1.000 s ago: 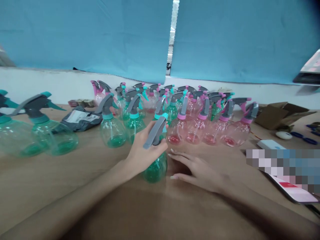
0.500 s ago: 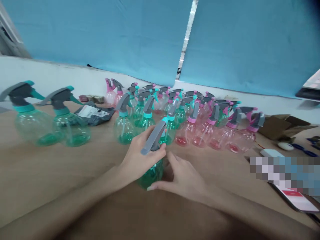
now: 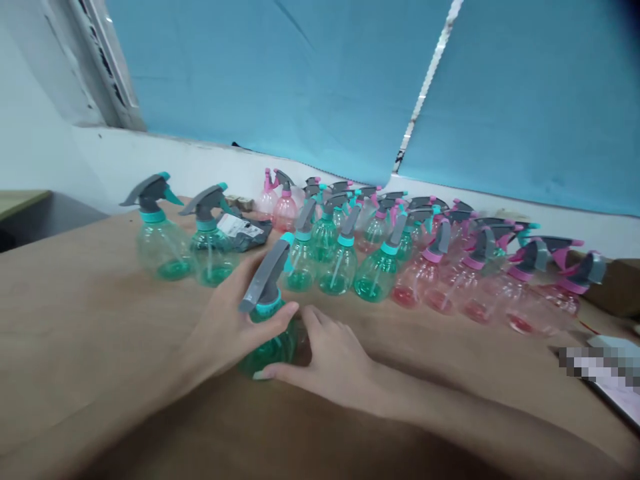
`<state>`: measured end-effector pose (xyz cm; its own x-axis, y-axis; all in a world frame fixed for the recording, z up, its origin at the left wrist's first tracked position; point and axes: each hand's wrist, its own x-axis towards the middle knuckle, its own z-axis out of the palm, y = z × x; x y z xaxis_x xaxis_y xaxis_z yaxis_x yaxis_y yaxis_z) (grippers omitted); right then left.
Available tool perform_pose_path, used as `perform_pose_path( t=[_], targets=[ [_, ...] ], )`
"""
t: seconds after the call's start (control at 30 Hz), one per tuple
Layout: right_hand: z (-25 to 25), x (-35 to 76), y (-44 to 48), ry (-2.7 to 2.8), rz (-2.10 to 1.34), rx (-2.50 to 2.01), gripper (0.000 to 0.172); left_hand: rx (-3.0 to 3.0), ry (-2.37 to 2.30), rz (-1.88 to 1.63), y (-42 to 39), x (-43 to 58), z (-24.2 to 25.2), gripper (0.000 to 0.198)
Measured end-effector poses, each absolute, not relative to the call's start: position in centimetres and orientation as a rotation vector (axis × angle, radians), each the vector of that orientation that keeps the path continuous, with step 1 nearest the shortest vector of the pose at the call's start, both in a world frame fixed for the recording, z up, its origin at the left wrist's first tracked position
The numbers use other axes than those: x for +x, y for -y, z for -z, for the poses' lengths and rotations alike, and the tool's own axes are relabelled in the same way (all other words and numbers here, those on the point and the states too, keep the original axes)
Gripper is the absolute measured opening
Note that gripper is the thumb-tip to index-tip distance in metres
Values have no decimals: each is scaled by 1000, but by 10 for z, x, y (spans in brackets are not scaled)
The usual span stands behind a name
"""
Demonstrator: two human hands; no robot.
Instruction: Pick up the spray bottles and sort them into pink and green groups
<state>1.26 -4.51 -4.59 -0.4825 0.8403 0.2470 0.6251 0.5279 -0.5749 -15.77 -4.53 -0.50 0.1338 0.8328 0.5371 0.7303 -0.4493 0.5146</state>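
Observation:
A green spray bottle (image 3: 273, 350) with a grey trigger head and turquoise collar stands upright on the table in front of me. My left hand (image 3: 235, 327) grips it below the collar, the thumb lying across its front. Around its lower right side curls my right hand (image 3: 335, 353), thumb at the near side near the base. Just beyond stand three green spray bottles (image 3: 337, 273) in a row, continued to the right by several pink ones (image 3: 413, 280). To the left, two more green spray bottles (image 3: 165, 250) stand apart from the row.
Behind the front row are several more pink and green spray bottles (image 3: 325, 233). A dark plastic package with a white label (image 3: 243, 230) lies behind the left pair. At the right are a phone (image 3: 613, 393), partly blurred out, and a brown cardboard piece (image 3: 615, 287).
My view has swung left, so the rows appear farther right. Both hands and the held bottle have shifted left relative to the row, the grip looking the same.

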Motion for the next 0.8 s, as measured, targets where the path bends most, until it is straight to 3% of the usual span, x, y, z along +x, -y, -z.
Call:
perform_pose_path(
  t=[0.23,0.37,0.6,0.8],
  targets=[
    [45,-19,29,2320,-442,-1219,71,2390,-1844,-1274,46,-194,8,26],
    [31,-8,11,2331,-327,-1235,73,2280,-1958,-1219,30,-205,4,30],
    [5,25,-15,2195,-105,-1409,55,2137,-1831,-1113,-10,-209,-9,38],
    [2,25,-32,2247,-108,-1477,65,2134,-1784,-1113,-35,-211,-6,41]
  ],
)
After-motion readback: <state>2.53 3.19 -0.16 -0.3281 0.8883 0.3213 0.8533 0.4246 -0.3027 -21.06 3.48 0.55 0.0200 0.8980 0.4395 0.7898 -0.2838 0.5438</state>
